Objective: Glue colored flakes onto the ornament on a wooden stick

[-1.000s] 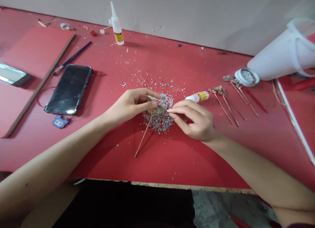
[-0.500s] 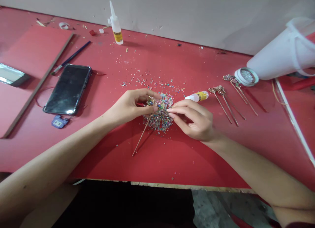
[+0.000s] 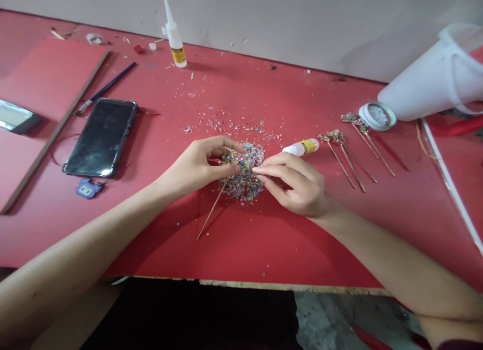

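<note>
My left hand [image 3: 198, 161] pinches the decorated head of a thin golden hairpin [image 3: 211, 211], whose stem slants down to the left over the red table [image 3: 245, 234]. My right hand [image 3: 298, 184] has its fingers pressed together at the pin's head, above a pile of small coloured chips [image 3: 245, 181]. What the right fingertips pinch is too small to make out. A small glue bottle [image 3: 302, 147] lies just behind my right hand.
Several finished golden hairpins [image 3: 349, 156] lie to the right, near a round white lid [image 3: 377, 116] and a tipped white container [image 3: 433, 83]. A phone [image 3: 100, 137], a pen [image 3: 105, 88], a red board [image 3: 41, 98] and an upright glue bottle [image 3: 175, 38] sit left and behind.
The hands stay together over the chip pile with small finger movements. The pin's stem has swung slightly to the left. The view has shifted a little.
</note>
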### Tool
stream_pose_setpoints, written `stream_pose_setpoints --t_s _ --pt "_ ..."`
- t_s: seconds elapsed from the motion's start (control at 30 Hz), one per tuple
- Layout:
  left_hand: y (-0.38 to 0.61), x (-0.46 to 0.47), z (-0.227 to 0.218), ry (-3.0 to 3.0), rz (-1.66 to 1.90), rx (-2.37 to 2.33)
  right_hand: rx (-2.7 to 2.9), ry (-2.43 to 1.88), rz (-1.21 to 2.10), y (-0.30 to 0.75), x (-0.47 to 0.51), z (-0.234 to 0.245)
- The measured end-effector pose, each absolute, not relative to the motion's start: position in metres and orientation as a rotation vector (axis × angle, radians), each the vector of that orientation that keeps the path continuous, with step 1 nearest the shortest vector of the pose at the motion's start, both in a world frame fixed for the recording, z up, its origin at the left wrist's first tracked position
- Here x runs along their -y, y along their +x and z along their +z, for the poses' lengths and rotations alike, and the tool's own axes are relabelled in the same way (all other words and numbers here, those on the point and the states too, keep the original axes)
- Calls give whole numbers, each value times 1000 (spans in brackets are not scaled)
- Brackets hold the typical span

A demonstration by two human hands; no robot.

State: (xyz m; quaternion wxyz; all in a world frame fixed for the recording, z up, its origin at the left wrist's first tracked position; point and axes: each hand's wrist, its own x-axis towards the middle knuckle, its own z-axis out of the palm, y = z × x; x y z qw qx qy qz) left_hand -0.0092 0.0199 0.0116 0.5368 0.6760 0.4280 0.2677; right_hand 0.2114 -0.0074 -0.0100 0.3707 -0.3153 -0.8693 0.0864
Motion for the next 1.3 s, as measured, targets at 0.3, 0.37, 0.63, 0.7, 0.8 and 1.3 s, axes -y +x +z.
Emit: stream_pose_setpoints --t_s 0.3,0.37,0.63,0.7,0.8,1.3 --pt "-7 -19 14 1638 625 -1067 2222 -802 207 210 8 -9" --pt "-8 -19 14 1638 625 -1060 2225 -809 202 211 8 -9" --pt "-9 -19 13 1640 632 -1038 2200 -806 176 211 9 -7" --pt "-10 -20 13 1644 627 -1040 2189 -809 165 211 9 -7" --pt "-10 -20 12 1645 628 -1042 2180 -824 160 212 9 -7" --pt "-10 -20 11 1727 650 -1029 2202 -851 180 210 8 -8"
